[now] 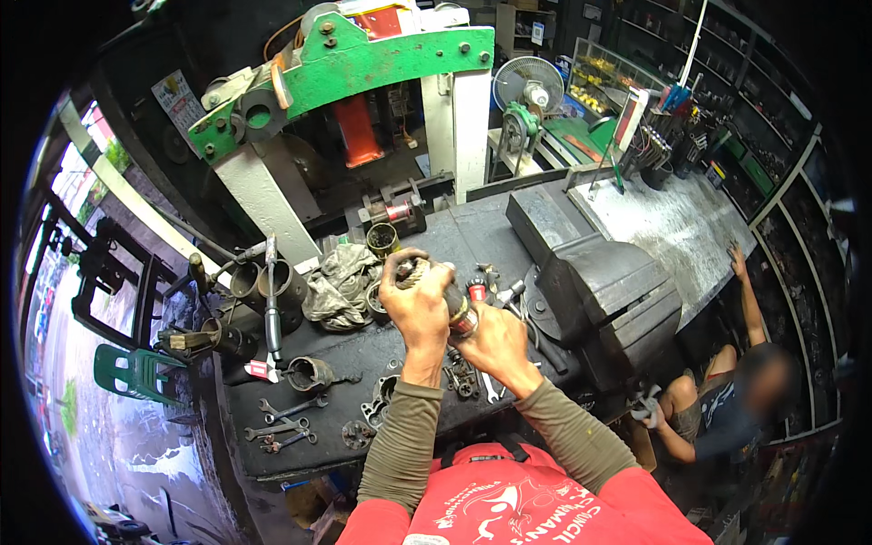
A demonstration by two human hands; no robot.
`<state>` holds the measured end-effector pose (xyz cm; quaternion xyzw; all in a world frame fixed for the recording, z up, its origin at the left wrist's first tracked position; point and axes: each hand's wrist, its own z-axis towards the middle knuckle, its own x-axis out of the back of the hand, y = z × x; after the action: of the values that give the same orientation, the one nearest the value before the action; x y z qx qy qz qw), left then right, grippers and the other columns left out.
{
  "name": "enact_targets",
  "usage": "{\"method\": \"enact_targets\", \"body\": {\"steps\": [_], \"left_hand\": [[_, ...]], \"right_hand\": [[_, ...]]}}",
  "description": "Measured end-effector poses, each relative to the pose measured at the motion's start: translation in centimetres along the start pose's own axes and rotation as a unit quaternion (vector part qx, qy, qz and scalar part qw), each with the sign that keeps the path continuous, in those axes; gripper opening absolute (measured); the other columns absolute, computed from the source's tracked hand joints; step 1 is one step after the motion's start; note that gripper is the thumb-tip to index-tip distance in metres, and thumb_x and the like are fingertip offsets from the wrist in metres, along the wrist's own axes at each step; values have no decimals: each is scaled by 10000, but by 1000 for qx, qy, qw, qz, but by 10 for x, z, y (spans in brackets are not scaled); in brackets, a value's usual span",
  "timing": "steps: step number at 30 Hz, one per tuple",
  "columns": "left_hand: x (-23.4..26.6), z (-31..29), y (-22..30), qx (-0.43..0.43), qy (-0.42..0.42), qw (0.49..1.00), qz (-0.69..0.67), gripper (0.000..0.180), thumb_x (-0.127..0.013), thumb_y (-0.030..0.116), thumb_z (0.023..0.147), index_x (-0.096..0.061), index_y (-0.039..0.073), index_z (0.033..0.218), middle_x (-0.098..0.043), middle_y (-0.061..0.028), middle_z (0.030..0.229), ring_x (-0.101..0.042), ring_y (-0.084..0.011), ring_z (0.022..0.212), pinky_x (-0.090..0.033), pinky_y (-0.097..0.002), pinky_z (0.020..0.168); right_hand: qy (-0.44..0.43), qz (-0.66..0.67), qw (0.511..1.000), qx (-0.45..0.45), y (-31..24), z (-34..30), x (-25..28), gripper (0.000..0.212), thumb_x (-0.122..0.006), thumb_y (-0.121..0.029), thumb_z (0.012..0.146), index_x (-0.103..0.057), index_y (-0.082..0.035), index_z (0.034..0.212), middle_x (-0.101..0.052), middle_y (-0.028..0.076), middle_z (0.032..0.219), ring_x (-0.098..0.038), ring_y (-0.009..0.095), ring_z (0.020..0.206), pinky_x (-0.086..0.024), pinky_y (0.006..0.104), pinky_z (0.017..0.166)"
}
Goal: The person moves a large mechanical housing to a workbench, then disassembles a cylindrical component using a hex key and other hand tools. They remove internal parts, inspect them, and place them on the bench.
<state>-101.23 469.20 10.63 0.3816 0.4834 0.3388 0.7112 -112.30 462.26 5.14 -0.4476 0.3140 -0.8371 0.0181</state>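
Note:
Above the dark workbench (354, 350), both hands grip one dark, greasy cylindrical machine part (459, 304). My left hand (420, 309) is closed round its upper end, where a ribbed, gear-like piece (411, 271) shows between the fingers. Lower down, my right hand (495, 345) wraps the other end, near a shiny reddish band. The fingers hide much of the part. Beneath the hands lie small metal parts (463, 377) and a wrench (491, 389). Just beyond my left hand stands a yellowish can (383, 238) with dark contents, beside a crumpled grey rag (338, 286).
A large black bench vise (609, 300) stands right of the hands. Several wrenches (283, 427), a cast housing (309, 373) and tool cans (245, 282) sit on the left. A green press frame (391, 64) rises behind. At right, a person (718, 409) sits low, one hand on a metal-topped table (663, 236).

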Motion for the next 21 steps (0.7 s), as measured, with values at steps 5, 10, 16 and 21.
{"method": "enact_targets", "body": {"steps": [5, 10, 16, 21], "left_hand": [[13, -7, 39, 99, -301, 937, -150, 386, -839, -47, 705, -625, 40, 1014, -652, -49, 862, -632, -124, 740, -541, -273, 698], [-7, 8, 31, -65, -178, 979, 77, 301, -796, 5, 794, -598, 33, 1020, -651, -69, 814, -635, -139, 678, -547, -306, 632], [-6, -4, 27, 17, -141, 990, 16, 298, -778, -56, 729, -626, 43, 965, -630, -25, 804, -598, -100, 690, -502, -276, 616], [20, -8, 23, 213, -315, 863, -333, 392, -741, -64, 735, -556, 27, 1069, -628, -141, 858, -655, -245, 695, -576, -377, 636]], "right_hand": [[-346, 600, 695, -194, -23, -14, 28, 256, -851, 10, 728, -692, -66, 915, -682, 13, 733, -653, 138, 665, -472, 280, 533], [-240, 328, 903, -141, -15, 11, 12, 267, -809, -68, 709, -700, -62, 952, -729, 118, 799, -716, 352, 745, -538, 470, 587], [-153, 350, 905, -185, -25, 2, 0, 127, -762, -108, 779, -672, -36, 831, -700, 85, 699, -674, 269, 607, -520, 391, 582], [-364, 644, 634, -227, -11, -28, 21, 281, -821, -38, 717, -676, -51, 958, -662, 46, 746, -642, 179, 599, -523, 359, 564]]}}
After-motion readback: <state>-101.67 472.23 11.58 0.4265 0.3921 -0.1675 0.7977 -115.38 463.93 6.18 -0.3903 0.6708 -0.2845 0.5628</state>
